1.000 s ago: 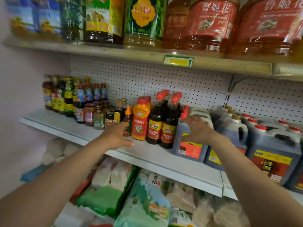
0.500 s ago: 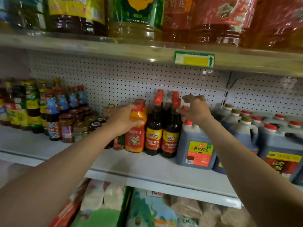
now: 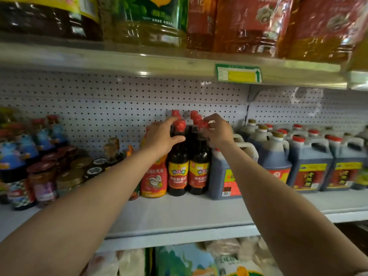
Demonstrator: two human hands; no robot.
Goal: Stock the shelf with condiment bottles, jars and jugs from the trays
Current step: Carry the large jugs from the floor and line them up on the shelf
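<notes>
Two dark soy sauce bottles with red caps stand side by side on the white shelf (image 3: pixel 179 214). My left hand (image 3: pixel 161 136) wraps the neck of the left dark bottle (image 3: pixel 177 172). My right hand (image 3: pixel 217 132) grips the neck of the right dark bottle (image 3: pixel 199 172) just below its cap. More red-capped bottles stand behind them. An orange oyster sauce bottle (image 3: pixel 153 180) stands to the left, partly hidden by my left forearm. A dark jug (image 3: pixel 223 176) with a red label sits to the right, under my right wrist.
Small jars and bottles (image 3: pixel 45 176) crowd the shelf's left part. Several dark vinegar jugs (image 3: pixel 310 168) fill the right. Large oil jugs (image 3: pixel 151 20) line the upper shelf with a green price tag (image 3: pixel 238 73). Bagged goods (image 3: pixel 183 259) lie below. The shelf's front strip is bare.
My left hand left the orange bottle and moved right onto the left dark bottle's neck. My right hand shifted left from above the jug onto the right dark bottle. The camera drew closer.
</notes>
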